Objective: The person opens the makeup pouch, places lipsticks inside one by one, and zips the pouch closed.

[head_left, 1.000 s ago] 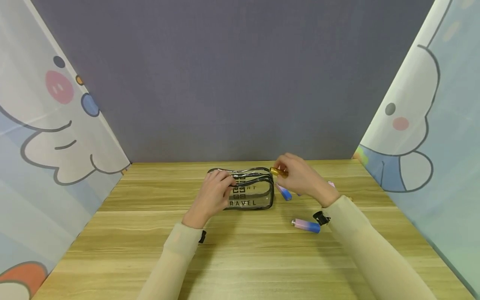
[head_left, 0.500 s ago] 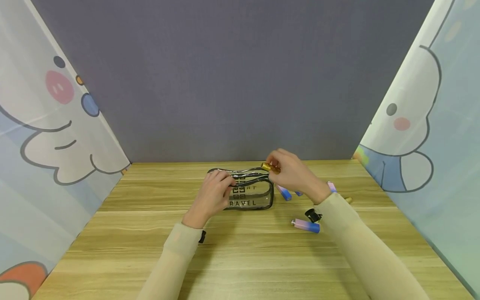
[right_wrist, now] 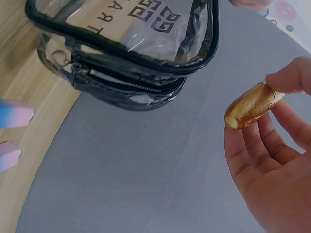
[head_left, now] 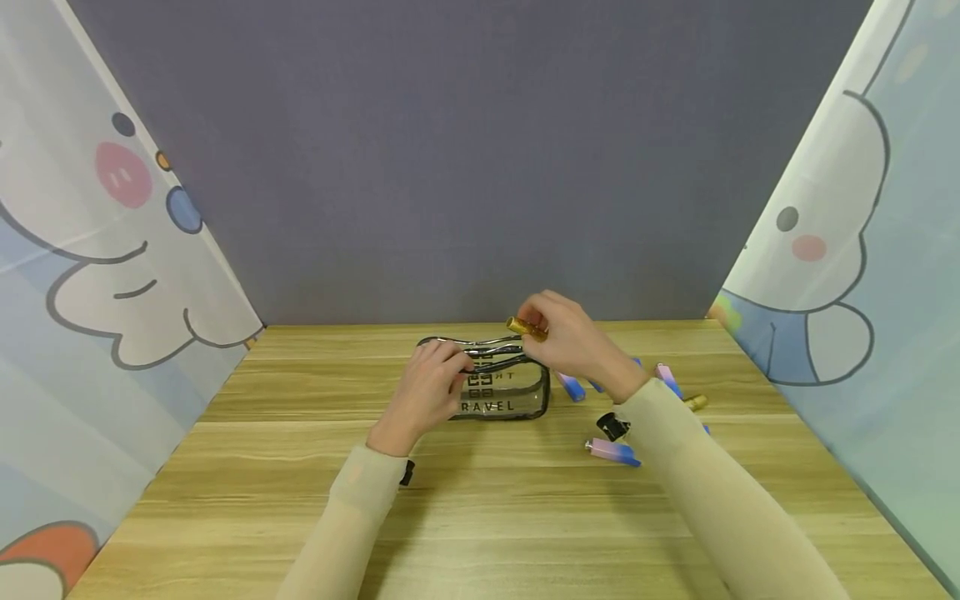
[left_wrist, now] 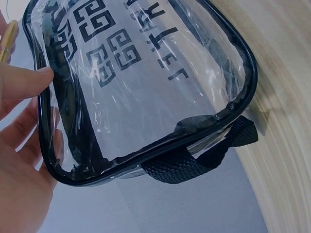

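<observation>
A clear travel pouch with black piping and dark lettering stands on the wooden table. My left hand grips its top edge, thumb on the near side and fingers on the far side, as the left wrist view shows. A black strap hangs off one end of the pouch. Above the pouch's right part, my right hand pinches a shiny gold tube between thumb and fingertips. In the right wrist view the zipper runs along the pouch's side.
Several pink-and-blue tubes lie right of the pouch, among them a near tube and one beside the pouch. A second gold tube lies by the right sleeve. A grey panel rises behind the table.
My right hand has moved left and slightly up with the gold tube, from beside the pouch's right end to over its top. The left hand has stayed on the pouch.
</observation>
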The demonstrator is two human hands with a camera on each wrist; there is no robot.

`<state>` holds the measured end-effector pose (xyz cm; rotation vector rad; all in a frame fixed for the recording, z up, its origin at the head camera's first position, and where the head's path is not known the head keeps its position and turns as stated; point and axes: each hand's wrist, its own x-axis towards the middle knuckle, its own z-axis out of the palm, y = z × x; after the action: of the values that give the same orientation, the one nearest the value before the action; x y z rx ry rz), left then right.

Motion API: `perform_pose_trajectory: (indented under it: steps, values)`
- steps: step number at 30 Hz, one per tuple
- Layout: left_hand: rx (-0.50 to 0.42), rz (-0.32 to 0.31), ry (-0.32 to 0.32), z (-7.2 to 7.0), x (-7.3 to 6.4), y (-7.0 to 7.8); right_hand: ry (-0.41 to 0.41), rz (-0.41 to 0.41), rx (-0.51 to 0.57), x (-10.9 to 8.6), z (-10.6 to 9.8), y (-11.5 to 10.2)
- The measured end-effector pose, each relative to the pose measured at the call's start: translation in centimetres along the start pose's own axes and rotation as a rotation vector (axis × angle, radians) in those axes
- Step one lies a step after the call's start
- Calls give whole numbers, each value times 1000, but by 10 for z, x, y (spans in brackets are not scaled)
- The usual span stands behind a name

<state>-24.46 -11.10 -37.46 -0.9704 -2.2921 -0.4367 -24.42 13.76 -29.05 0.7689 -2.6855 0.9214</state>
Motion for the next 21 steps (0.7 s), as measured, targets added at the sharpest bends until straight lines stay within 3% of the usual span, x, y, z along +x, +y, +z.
perform_pose_trajectory:
  steps: [21]
  values:
    - [-5,8,12,-1,0,1,5,-43,88,15,26,-6]
